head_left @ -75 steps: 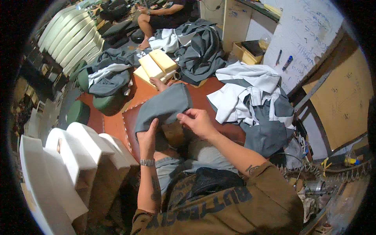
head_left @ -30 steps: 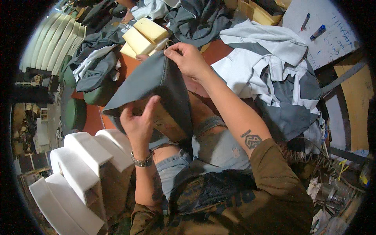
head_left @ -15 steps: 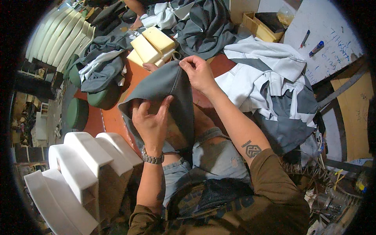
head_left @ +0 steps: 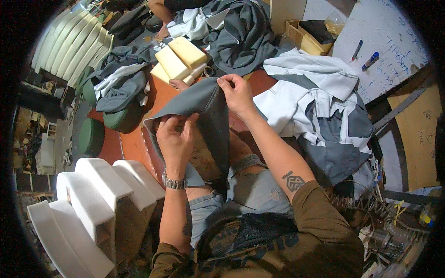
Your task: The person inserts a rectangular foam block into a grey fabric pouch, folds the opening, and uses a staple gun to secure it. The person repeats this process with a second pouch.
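Read clock positions from the grey cover [head_left: 192, 99] as the hub. Nearest, at 5 o'clock, is the denim-clad lap [head_left: 259, 187]; white moulded pieces [head_left: 90, 194] stand between 7 and 8 o'clock. The left hand [head_left: 175, 143] is at 7 o'clock, its fingers curled at the cover's open edge; the fingertips are partly hidden, so firmness of grip cannot be told. The cover is suspended beyond the lap, between the two hands, which are apart. The right hand [head_left: 236, 95] pinches the seamed corner at 2 o'clock between thumb and forefinger. Handling: the cover appears light, soft and pliable, unlikely to tear, and prone to fold when unsupported; the smooth face may slip slightly. Take hold at the seam corner and the free edge, where the material gives a sure pinch. Farther out, white-and-grey fabric pieces [head_left: 289, 102] lie at 3 o'clock, a green cushion [head_left: 91, 135] between 8 and 9 o'clock, yellow foam blocks [head_left: 187, 52] at 12 o'clock; beyond these, a dark grey fabric heap [head_left: 243, 44] lies at 1 o'clock
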`<action>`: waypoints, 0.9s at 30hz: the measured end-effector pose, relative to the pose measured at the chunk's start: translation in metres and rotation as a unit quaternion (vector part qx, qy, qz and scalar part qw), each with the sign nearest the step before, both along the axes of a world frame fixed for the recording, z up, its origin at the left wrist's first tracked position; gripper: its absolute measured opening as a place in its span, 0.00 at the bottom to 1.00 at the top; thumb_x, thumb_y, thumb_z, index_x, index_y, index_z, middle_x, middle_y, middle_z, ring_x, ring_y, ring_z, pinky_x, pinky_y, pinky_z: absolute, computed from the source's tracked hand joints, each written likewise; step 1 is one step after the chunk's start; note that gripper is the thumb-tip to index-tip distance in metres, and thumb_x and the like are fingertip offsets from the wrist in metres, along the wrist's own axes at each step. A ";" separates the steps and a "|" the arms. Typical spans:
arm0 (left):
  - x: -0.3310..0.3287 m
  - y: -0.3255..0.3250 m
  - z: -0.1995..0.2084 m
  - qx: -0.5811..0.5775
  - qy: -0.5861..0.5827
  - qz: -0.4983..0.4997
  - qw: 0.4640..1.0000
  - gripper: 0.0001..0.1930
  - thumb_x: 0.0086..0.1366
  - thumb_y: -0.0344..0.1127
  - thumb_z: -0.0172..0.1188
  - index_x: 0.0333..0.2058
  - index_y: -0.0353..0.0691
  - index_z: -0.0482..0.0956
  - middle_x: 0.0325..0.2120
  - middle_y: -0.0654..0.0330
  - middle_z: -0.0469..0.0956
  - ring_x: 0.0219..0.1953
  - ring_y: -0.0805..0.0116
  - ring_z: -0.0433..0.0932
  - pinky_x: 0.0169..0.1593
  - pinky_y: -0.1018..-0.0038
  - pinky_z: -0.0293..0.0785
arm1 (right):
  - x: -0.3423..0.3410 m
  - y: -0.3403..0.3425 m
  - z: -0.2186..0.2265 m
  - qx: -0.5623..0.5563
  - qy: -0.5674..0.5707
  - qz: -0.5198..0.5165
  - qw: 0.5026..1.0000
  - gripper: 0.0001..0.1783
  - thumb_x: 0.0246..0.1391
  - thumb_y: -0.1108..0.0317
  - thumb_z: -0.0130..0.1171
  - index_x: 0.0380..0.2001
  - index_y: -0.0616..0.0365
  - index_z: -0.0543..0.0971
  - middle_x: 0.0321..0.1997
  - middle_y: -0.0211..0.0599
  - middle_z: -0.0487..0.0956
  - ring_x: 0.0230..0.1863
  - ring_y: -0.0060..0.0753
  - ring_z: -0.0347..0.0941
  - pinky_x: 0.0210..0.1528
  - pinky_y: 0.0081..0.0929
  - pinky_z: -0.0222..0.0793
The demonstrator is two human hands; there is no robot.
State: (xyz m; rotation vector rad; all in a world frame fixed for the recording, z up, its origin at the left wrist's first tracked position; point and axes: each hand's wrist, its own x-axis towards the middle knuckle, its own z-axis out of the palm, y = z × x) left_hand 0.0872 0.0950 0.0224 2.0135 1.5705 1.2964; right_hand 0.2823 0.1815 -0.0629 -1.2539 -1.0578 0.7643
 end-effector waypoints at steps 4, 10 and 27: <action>-0.006 0.003 -0.004 0.036 0.052 -0.008 0.998 0.14 0.61 0.38 0.76 0.34 0.31 0.85 0.29 0.53 0.81 0.32 0.61 0.77 0.37 0.67 0.73 | 0.003 -0.006 0.019 0.037 -0.028 0.029 0.998 0.12 0.60 0.61 0.69 0.38 0.58 0.86 0.40 0.43 0.85 0.42 0.42 0.81 0.49 0.37 0.75; -0.006 -0.004 -0.006 0.024 0.054 -0.004 0.998 0.09 0.62 0.34 0.73 0.34 0.33 0.88 0.32 0.49 0.84 0.37 0.50 0.80 0.43 0.60 0.73 | 0.010 -0.053 0.050 0.295 -0.271 0.114 0.909 0.16 0.55 0.64 0.73 0.46 0.54 0.86 0.50 0.39 0.84 0.51 0.45 0.79 0.59 0.37 0.71; -0.049 -0.047 0.049 -0.021 -0.044 -0.063 0.997 0.11 0.69 0.29 0.64 0.48 0.33 0.83 0.52 0.51 0.83 0.59 0.55 0.79 0.63 0.65 0.71 | 0.007 -0.030 0.054 0.197 -0.365 0.259 0.872 0.22 0.58 0.64 0.69 0.57 0.49 0.85 0.59 0.31 0.84 0.62 0.52 0.74 0.67 0.44 0.71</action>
